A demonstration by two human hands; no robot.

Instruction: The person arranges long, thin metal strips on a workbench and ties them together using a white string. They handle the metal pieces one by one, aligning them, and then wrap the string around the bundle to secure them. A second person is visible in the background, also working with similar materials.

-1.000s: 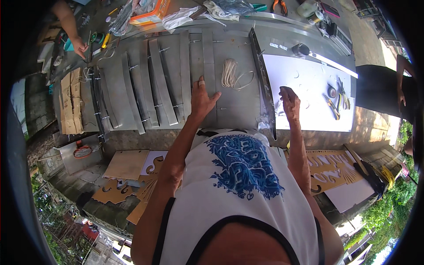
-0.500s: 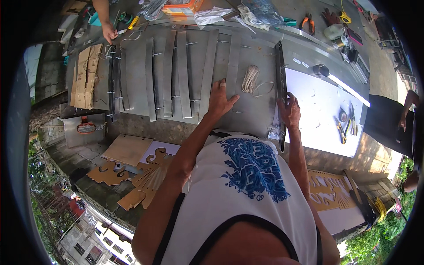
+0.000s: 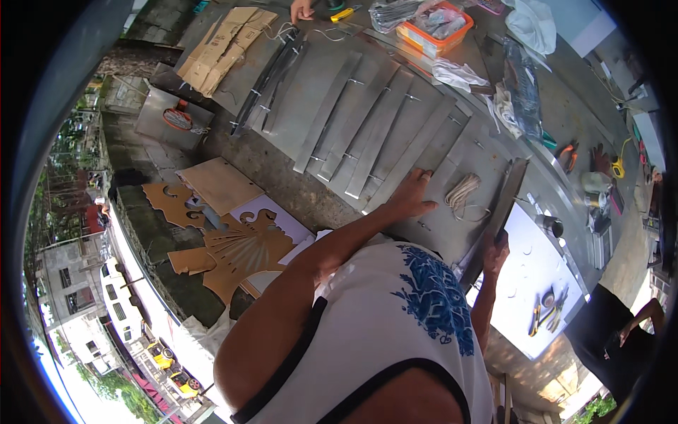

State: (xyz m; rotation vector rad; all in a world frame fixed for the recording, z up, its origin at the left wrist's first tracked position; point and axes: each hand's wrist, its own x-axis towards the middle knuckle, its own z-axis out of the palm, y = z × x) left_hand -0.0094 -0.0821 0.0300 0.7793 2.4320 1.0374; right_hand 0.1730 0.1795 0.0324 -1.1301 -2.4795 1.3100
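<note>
My right hand (image 3: 495, 254) grips the near end of a long, narrow metal strip (image 3: 510, 192), with its fingers wrapped round the edge. My left hand (image 3: 412, 195) lies with fingers spread on the grey metal worktop (image 3: 286, 134), just beside another metal strip (image 3: 417, 152). Several similar strips with small bolts sticking out of their sides lie in a row to the left. A bundle of pale cord (image 3: 462, 191) rests between my two hands.
A white sheet (image 3: 522, 283) carries pliers (image 3: 544, 314) at the right. Flattened cardboard (image 3: 226, 49) lies far left, near another person's hand (image 3: 301, 10). An orange tub (image 3: 434, 32) and white cloths (image 3: 459, 73) stand at the back. A person in black (image 3: 607, 339) is at the right.
My view has turned, so the worktop appears tilted. The strip in my right hand now shows more of its broad side. My left hand stays beside the same strip.
</note>
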